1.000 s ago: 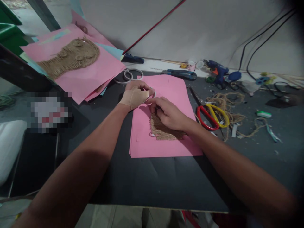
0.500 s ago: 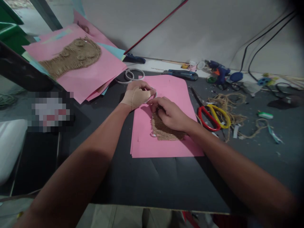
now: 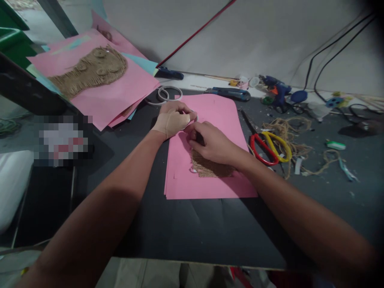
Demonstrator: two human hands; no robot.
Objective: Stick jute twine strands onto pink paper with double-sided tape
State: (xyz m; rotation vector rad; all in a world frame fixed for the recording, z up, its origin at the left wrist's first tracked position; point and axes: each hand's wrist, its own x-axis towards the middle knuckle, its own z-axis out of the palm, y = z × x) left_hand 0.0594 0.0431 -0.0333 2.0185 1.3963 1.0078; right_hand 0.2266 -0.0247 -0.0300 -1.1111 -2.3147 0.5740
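Note:
My left hand [image 3: 173, 120], with a beige wrap over its palm and wrist, is closed on a small roll of tape; only a pale curved edge of the roll [image 3: 196, 117] shows past the fingertips. Close against it, my right hand [image 3: 211, 141] is closed in a pinch, and whatever lies between its fingertips is too small to tell. Under the right hand, a patch of brown twine rows [image 3: 210, 166] lies on a stack of pink paper sheets [image 3: 183, 188]. The right hand and wrist hide its upper part.
Two thin tape rings [image 3: 170, 93] lie behind my left hand. A blue utility knife [image 3: 229, 94] is behind the paper. To the right are red-and-yellow-handled scissors [image 3: 264, 149] and loose twine [image 3: 295, 127]. Pink sheets bearing a twine shape [image 3: 102, 68] are at the back left.
My right hand's fingers have curled in and its knuckles have lifted slightly, with the thumb drawn toward the left fingertips. My left hand has stayed nearly still.

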